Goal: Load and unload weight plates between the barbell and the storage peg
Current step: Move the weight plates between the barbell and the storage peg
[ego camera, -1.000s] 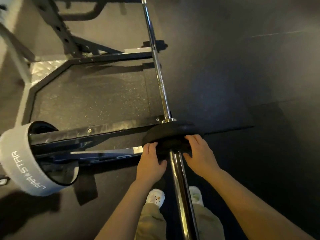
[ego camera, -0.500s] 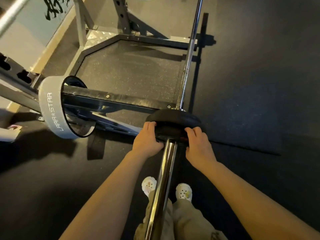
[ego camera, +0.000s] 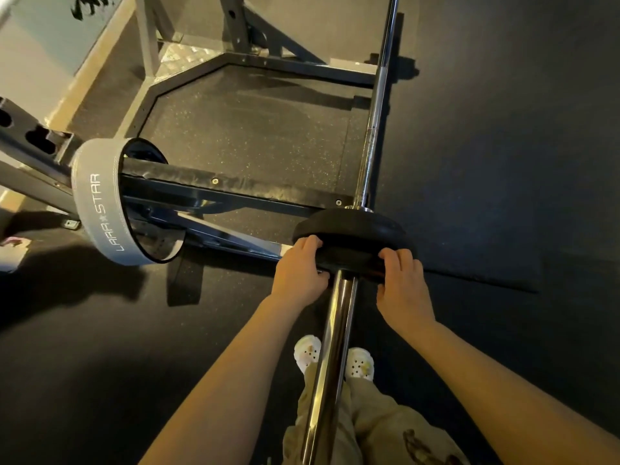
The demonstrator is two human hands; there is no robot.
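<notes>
A small black weight plate sits on the chrome barbell sleeve, close to the collar where the thin bar shaft begins. My left hand grips the plate's left rim with curled fingers. My right hand grips its right rim the same way. Both forearms reach in from the bottom of the view. A large grey plate marked LARA STAR hangs on a peg of the rack at the left.
The dark steel rack frame and its safety arm run across under the bar. A speckled rubber platform lies beyond it. My feet in white shoes stand under the sleeve on the black rubber floor.
My view has swung left and tilted, bringing the grey plate and rack further into sight. Both hands have stayed on the black plate's rim at the inner end of the sleeve.
</notes>
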